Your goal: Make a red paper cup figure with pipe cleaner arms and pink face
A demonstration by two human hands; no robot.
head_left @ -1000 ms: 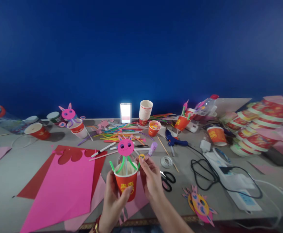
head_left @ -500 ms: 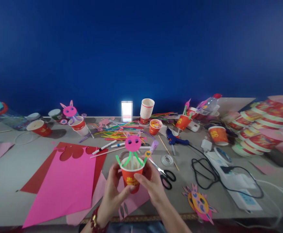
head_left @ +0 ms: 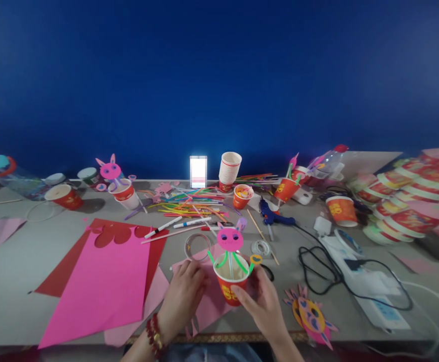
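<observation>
A red paper cup [head_left: 230, 289] is in my right hand [head_left: 263, 300], thumb on its front and fingers round its right side. Green pipe-cleaner arms and a pink paper face [head_left: 230, 240] with ears rise from the cup, and a small yellow piece [head_left: 255, 259] tops the right arm. To the left of the cup, apart from it, is my left hand [head_left: 189, 287], its back up and fingers bent over pink paper [head_left: 208, 309]. The fingertips of my left hand are hidden, so what they hold, if anything, cannot be made out.
Pink sheet [head_left: 106, 281] lies at left over red paper. Behind are pipe cleaners [head_left: 193, 201], markers [head_left: 162, 228], a tape roll [head_left: 260, 248] and a blue glue gun [head_left: 274, 215]. A power strip [head_left: 370, 296] with cables and stacked cups [head_left: 411, 216] stand at right.
My left hand has let go of the cup and moved down beside it. My right hand has moved right with the cup, which now covers most of the scissors.
</observation>
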